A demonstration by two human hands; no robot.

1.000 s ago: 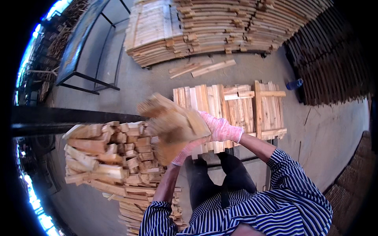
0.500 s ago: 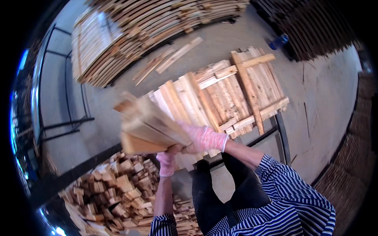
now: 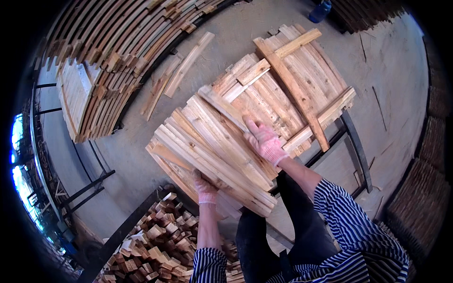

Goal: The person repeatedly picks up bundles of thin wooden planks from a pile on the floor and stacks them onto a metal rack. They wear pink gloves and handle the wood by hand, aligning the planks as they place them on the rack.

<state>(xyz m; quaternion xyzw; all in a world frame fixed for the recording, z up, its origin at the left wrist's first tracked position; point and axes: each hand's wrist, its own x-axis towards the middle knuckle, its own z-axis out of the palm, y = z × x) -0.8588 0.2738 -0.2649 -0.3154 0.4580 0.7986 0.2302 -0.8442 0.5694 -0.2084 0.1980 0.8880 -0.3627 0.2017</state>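
Observation:
Pale wooden planks [image 3: 217, 172] lie fanned out side by side across the near left of a bench. My left hand [image 3: 206, 189], in a pink-and-white glove, is closed at the near edge of these planks, its fingers partly hidden against them. My right hand [image 3: 263, 140], gloved the same way, lies on a narrow wooden batten [image 3: 221, 104] with its fingers stretched out. To its right are rows of boards [image 3: 306, 70], crossed by a long batten [image 3: 295, 92] and bordered by shorter strips.
A heap of short wood offcuts [image 3: 155, 250] sits below at the left. Big stacks of boards [image 3: 118, 61] stand at the far left. Loose strips [image 3: 188, 66] lie on the floor. Dark metal legs [image 3: 357, 146] support the bench. A blue container [image 3: 320, 11] stands at the back.
The bundle of planks held up in both hands is now down on the bench, spread out. My right hand has moved right, away from my left, onto a batten. The view has shifted.

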